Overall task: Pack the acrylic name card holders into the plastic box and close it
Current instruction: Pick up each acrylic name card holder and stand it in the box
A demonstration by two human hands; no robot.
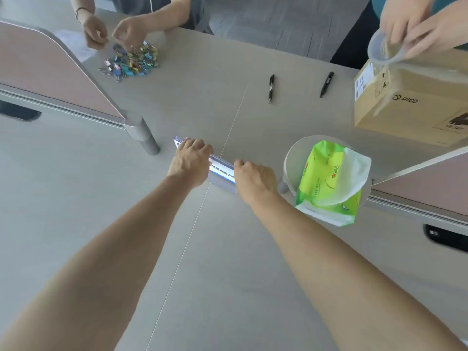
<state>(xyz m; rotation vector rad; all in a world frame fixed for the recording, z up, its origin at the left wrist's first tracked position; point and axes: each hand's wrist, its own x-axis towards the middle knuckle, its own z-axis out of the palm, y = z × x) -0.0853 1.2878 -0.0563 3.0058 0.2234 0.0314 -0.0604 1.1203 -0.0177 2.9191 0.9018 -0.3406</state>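
An acrylic name card holder (pixel 221 171) with a blue-and-white printed card lies on the grey table, running from upper left to lower right. My left hand (pixel 191 162) covers its left end with fingers curled over the top edge. My right hand (pixel 254 179) is closed on its right end. Most of the holder is hidden under both hands; only the middle strip shows. No plastic box is in view.
A green tissue pack (pixel 326 183) sits in a round clear stand right of my right hand. A cardboard box (pixel 410 105) stands far right. Two black pens (pixel 271 88) lie beyond. Another person's hands sort coloured binder clips (pixel 131 62) far left. A divider post (pixel 144 134) stands left.
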